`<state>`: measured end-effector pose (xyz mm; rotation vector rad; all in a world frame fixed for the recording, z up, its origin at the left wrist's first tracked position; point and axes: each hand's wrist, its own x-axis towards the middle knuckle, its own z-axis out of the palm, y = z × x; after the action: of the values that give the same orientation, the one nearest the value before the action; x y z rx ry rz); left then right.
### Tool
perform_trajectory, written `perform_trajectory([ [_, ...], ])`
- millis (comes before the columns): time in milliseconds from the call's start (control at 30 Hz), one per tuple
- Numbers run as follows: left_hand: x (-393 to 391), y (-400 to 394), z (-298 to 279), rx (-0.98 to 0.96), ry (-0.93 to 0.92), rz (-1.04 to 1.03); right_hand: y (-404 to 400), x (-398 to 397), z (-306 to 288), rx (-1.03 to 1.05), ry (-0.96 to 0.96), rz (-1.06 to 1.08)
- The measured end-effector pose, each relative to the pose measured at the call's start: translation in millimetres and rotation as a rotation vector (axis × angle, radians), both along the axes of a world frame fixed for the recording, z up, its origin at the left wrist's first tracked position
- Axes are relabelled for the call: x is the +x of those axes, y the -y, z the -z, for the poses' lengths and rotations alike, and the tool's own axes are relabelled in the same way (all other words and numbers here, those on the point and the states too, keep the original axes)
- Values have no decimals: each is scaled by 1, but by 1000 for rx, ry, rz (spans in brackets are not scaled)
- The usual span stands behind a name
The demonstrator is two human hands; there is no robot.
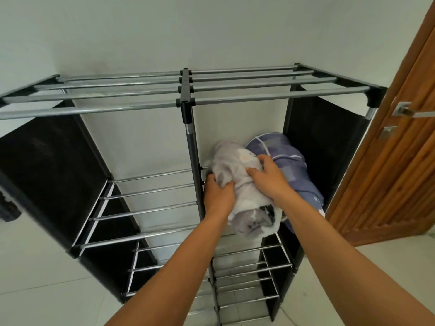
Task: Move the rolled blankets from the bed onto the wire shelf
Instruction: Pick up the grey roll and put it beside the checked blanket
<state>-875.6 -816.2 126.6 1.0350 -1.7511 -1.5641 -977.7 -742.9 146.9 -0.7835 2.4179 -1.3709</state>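
A wire shelf (pixel 146 100) with chrome rods and black fabric sides stands against the white wall. In its right-hand compartment, second tier, lies a rolled blue-purple checked blanket (pixel 292 165). Left of it, touching it, lies a rolled pale grey and white blanket (pixel 249 208) with its end towards me. My left hand (pixel 217 194) grips that grey roll's left side by the centre post. My right hand (pixel 268 176) clutches its top, fingers dug into the fabric. The bed is out of view.
A wooden door (pixel 397 161) with a metal handle (pixel 404 111) stands just right of the shelf. The left compartment's rods (pixel 146 191) carry nothing, as do the lower right tiers (pixel 249 267). A dark object (pixel 9 208) shows at the far left edge.
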Motion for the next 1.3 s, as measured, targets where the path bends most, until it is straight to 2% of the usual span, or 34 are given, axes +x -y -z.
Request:
perform_trajectory([
  [133,-6,4,2,14,-32,-24,8,-1,0,-66,4,20],
  [400,1,1,12,-6,71,23,-4,19,14,21,-95,-19],
  [633,46,-55,34,-84,-2,29,-88,59,30,37,-146,-116],
  [700,61,-83,49,6,10,58,-121,69,47,79,-90,-104],
  [767,68,-112,63,122,159,182,-155,77,64,126,-34,-53],
  [867,69,-156,72,124,393,566,-219,90,82,165,59,81],
  [1000,57,-219,71,-82,460,820,-326,124,90,183,142,315],
  [1100,58,-294,68,-132,452,1044,-420,175,95,192,203,555],
  [1200,82,-375,65,-147,413,1325,-498,248,109,177,229,809],
  [1300,125,-448,67,-182,408,1620,-546,346,129,62,266,1109],
])
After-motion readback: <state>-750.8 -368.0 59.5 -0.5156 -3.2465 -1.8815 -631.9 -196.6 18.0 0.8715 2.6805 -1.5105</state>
